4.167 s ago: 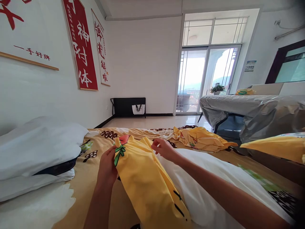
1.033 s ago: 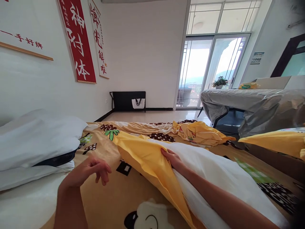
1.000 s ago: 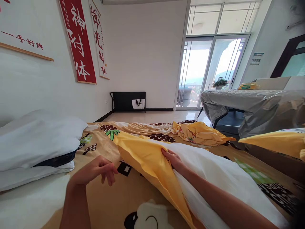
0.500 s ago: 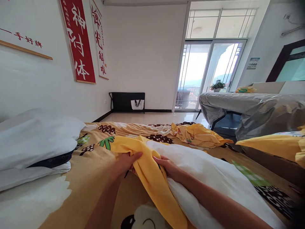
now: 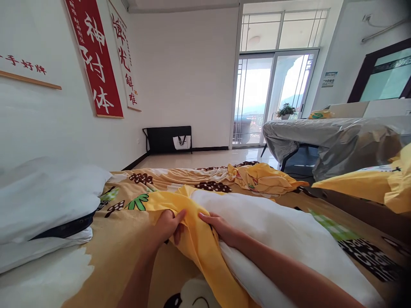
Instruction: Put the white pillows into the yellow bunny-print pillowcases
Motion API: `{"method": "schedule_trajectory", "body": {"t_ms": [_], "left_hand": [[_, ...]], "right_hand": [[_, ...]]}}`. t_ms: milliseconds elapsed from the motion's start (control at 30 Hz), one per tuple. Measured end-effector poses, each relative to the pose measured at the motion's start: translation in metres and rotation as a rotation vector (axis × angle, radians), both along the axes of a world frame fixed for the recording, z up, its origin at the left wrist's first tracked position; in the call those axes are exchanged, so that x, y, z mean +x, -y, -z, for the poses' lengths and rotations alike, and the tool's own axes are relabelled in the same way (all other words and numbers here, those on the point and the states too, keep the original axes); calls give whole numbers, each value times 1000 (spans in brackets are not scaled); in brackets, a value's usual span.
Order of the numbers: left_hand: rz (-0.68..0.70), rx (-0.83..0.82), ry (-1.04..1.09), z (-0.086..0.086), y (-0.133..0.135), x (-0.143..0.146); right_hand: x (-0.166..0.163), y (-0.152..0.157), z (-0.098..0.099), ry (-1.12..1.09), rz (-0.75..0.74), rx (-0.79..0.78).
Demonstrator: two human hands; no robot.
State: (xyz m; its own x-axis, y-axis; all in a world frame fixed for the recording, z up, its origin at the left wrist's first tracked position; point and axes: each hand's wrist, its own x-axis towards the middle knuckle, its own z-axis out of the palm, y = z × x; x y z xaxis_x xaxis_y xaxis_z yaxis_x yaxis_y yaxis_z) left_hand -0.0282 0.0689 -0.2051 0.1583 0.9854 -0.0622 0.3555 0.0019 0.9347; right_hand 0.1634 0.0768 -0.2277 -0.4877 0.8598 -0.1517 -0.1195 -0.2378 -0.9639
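Note:
A yellow pillowcase [image 5: 195,244] lies bunched over the near end of a long white pillow [image 5: 276,231] on the bed. My left hand [image 5: 168,224] grips the pillowcase's left fold, fingers curled into the cloth. My right hand [image 5: 218,226] lies on the seam where the yellow cloth meets the white pillow, fingers pressed on the fabric edge. Both forearms reach in from the bottom of the view.
A tan cartoon-print blanket [image 5: 128,248] covers the bed. White pillows [image 5: 48,201] are stacked at the left by the wall. Another crumpled yellow case [image 5: 263,177] lies farther back, a yellow pillow [image 5: 362,184] at the right. A grey-covered table [image 5: 334,137] stands beyond.
My left hand, hovering open above the blanket a second ago, has come right and closed on the yellow pillowcase. The pillowcase edge is pulled farther back over the white pillow.

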Motion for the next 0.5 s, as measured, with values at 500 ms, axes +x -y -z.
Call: {"method": "schedule_trajectory", "body": {"t_ms": [500], "left_hand": [[-278,-4,276,-5,-1,-112]], "right_hand": [[14,11,6,249,-35,-119]]}}
